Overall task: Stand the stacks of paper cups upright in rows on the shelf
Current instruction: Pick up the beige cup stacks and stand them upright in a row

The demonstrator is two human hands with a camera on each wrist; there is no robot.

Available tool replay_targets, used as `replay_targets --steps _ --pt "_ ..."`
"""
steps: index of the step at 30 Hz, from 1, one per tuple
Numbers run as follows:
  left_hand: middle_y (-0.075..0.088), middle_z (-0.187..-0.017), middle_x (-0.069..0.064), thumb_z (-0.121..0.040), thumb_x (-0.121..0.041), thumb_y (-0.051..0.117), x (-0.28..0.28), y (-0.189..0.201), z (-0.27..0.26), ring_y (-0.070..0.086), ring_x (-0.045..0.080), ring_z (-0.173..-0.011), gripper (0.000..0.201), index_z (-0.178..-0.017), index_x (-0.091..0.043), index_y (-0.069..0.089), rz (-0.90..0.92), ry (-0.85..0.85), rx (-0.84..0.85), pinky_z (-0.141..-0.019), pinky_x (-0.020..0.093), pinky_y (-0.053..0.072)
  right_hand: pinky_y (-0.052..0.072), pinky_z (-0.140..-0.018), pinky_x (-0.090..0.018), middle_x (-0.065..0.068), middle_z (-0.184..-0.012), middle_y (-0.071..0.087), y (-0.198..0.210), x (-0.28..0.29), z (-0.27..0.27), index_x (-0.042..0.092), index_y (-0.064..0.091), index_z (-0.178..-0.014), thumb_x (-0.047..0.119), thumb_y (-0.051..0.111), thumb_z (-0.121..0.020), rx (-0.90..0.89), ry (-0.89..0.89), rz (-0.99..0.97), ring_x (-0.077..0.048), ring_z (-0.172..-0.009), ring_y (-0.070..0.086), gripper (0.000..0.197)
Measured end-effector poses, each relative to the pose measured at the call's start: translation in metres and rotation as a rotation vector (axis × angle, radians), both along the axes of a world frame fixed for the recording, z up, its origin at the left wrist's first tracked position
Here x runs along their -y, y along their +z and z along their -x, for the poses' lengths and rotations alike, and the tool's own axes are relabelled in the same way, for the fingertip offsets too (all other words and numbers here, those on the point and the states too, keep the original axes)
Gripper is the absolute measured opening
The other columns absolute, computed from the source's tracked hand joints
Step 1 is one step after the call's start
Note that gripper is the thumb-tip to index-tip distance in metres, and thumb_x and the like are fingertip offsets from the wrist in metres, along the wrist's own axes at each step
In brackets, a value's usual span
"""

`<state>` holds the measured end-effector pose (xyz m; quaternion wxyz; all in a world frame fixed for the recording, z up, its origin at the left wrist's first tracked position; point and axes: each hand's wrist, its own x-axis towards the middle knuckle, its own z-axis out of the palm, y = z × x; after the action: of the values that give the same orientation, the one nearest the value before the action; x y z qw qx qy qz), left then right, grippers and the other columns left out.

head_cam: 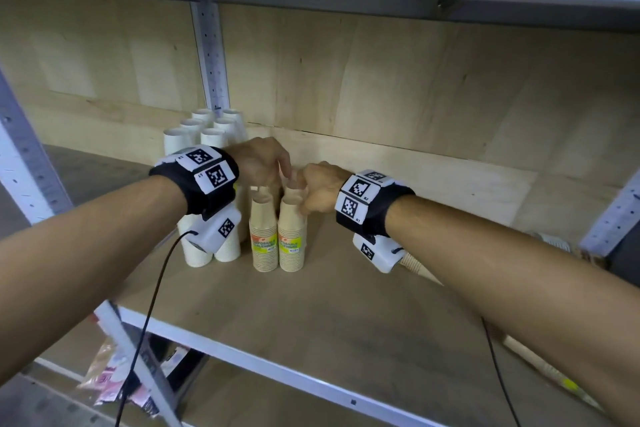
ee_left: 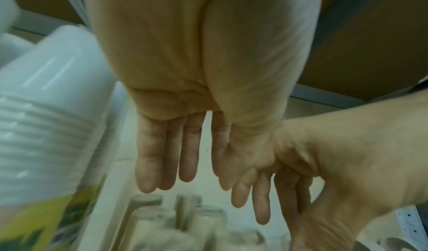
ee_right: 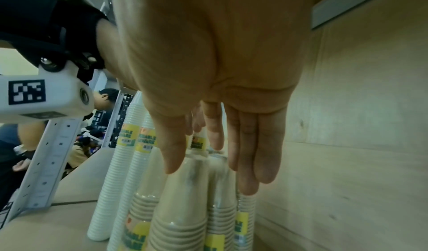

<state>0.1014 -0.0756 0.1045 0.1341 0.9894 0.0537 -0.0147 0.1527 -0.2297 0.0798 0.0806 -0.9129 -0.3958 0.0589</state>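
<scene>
Hands atop upright cup stacks

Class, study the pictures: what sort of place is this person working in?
Probably a shop or stockroom: metal shelving with a punched upright, wrapped, labelled stacks of paper cups set in rows, and more racks behind.

white stacks left | tan stacks right | both on shelf

The yellow labels on the two kraft cup stacks at frame centre read "DISPOSABLE"; the second line is partly legible, ending "WARE". The wristband marker tags carry small characters, too small to read.
</scene>
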Motion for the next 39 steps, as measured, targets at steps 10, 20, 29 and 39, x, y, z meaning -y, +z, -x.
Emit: replay_targets --steps 10,20,29,39 --pt "0.065 -0.106 0.002 -0.083 -0.017 0.073 0.062 0.002 -0.048 0.060 0.018 -0.092 0.023 -0.103 -0.027 0.067 0.046 -0.138 0.014 -0.073 0.027 0.048 0.051 -0.091 -0.040 -0.012 -0.125 0.062 0.008 0.098 -0.027 0.006 0.062 -0.121 0.041 0.079 -0.074 -0.048 -0.242 0.181 -0.030 -0.112 0.061 0.061" --pt "0.051 -0.106 -0.010 -0.080 -0.030 0.076 0.165 -0.043 -0.088 0.056 0.015 -0.098 0.039 -0.116 -0.030 0.062 -0.025 -0.424 -0.092 -0.084 0.031 0.051 0.049 -0.089 -0.033 -0.012 -0.126 0.062 -0.018 0.225 -0.028 0.003 0.062 -0.124 0.045 0.075 -0.080 -0.146 -0.474 0.316 -0.030 -0.113 0.060 0.063" --pt "0.057 -0.123 -0.005 -0.077 -0.026 0.077 0.242 -0.088 -0.103 0.056 0.017 -0.107 0.051 -0.123 -0.028 0.056 -0.079 -0.577 -0.179 -0.090 0.034 0.050 0.046 -0.096 -0.034 -0.006 -0.130 0.057 -0.074 0.313 -0.003 0.013 0.059 -0.126 0.046 0.079 -0.074 -0.253 -0.689 0.375 -0.029 -0.120 0.054 0.065" --pt "0.057 -0.124 -0.001 -0.077 -0.022 0.077 0.256 -0.123 -0.109 0.055 0.018 -0.107 0.054 -0.127 -0.022 0.056 -0.133 -0.581 -0.202 -0.088 0.030 0.044 0.042 -0.105 -0.037 -0.012 -0.138 0.052 -0.114 0.345 0.013 0.015 0.050 -0.138 0.036 0.083 -0.073 -0.285 -0.775 0.304 -0.031 -0.128 0.050 0.075"
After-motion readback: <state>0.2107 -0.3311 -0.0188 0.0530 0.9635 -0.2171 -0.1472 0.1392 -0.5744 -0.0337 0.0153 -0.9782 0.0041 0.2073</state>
